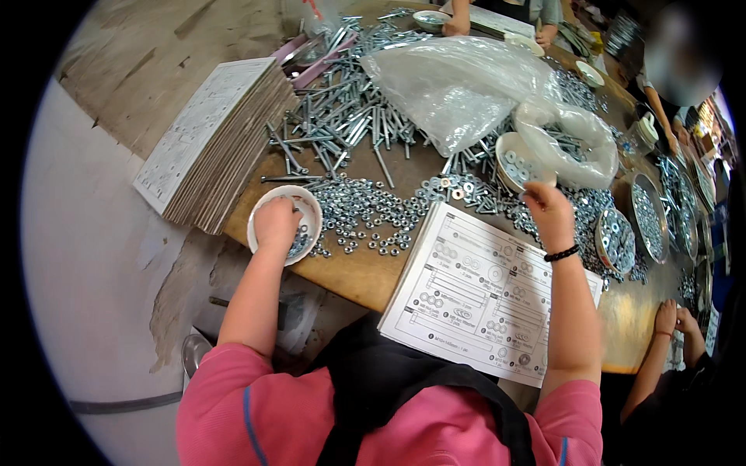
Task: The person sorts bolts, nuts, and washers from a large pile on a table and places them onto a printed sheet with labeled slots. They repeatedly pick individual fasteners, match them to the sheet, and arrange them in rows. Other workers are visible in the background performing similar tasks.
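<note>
My left hand (277,224) reaches into a white bowl (311,203) at the table's left edge, its fingers curled down among small metal nuts (298,242). Whatever those fingers hold is hidden. On the right, my right hand (550,211), with a dark beaded band at the wrist, is raised beside a white bowl of washers (519,167). Its thumb and fingers are pinched together; anything between them is too small to make out. Below that hand lies a stack of printed sheets (474,303) with drawings of fasteners. Loose nuts (361,210) spread between the two bowls.
A thick stack of printed cards (214,140) stands at the left edge. Behind are heaped long bolts (350,109) and a clear plastic bag (466,81). Washer bowls (616,239) and a metal basin (648,217) stand at right. Other people's hands (667,318) rest nearby.
</note>
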`<state>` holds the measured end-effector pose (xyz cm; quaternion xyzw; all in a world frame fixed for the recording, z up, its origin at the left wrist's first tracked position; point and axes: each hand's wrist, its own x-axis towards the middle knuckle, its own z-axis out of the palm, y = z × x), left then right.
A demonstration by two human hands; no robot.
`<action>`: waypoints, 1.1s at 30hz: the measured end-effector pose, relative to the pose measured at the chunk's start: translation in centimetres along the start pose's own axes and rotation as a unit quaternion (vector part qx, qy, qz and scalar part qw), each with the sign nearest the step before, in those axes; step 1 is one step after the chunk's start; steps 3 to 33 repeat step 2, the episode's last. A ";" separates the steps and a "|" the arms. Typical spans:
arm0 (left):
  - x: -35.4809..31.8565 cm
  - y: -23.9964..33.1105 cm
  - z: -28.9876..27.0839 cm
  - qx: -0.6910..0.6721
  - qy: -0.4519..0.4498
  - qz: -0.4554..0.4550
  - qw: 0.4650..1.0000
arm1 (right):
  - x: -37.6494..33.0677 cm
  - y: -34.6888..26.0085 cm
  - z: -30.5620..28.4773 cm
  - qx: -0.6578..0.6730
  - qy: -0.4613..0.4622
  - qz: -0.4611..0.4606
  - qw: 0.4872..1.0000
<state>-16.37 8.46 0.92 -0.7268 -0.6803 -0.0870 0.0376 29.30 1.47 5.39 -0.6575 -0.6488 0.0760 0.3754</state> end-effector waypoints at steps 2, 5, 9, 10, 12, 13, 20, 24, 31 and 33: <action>0.3 0.3 -0.3 -0.007 -0.032 -0.019 0.999 | -1.7 -0.8 -0.5 0.008 -0.061 0.046 0.997; 0.3 0.3 -0.3 -0.007 -0.032 -0.019 0.999 | -1.7 -0.8 -0.5 0.008 -0.061 0.046 0.997; 0.3 0.3 -0.3 -0.007 -0.032 -0.019 0.999 | -1.7 -0.8 -0.5 0.008 -0.061 0.046 0.997; 0.3 0.3 -0.3 -0.007 -0.032 -0.019 0.999 | -1.7 -0.8 -0.5 0.008 -0.061 0.046 0.997; 0.3 0.3 -0.3 -0.007 -0.032 -0.019 0.999 | -1.7 -0.8 -0.5 0.008 -0.061 0.046 0.997; 0.3 0.3 -0.3 -0.007 -0.032 -0.019 0.999 | -1.7 -0.8 -0.5 0.008 -0.061 0.046 0.997; 0.3 0.3 -0.3 -0.007 -0.032 -0.019 0.999 | -1.7 -0.8 -0.5 0.008 -0.061 0.046 0.997; 0.3 0.3 -0.3 -0.007 -0.032 -0.019 0.999 | -1.7 -0.8 -0.5 0.008 -0.061 0.046 0.997; 0.3 0.3 -0.3 -0.007 -0.032 -0.019 0.999 | -1.7 -0.8 -0.5 0.008 -0.061 0.046 0.997; 0.3 0.3 -0.3 -0.007 -0.032 -0.019 0.999 | -1.7 -0.8 -0.5 0.008 -0.061 0.046 0.997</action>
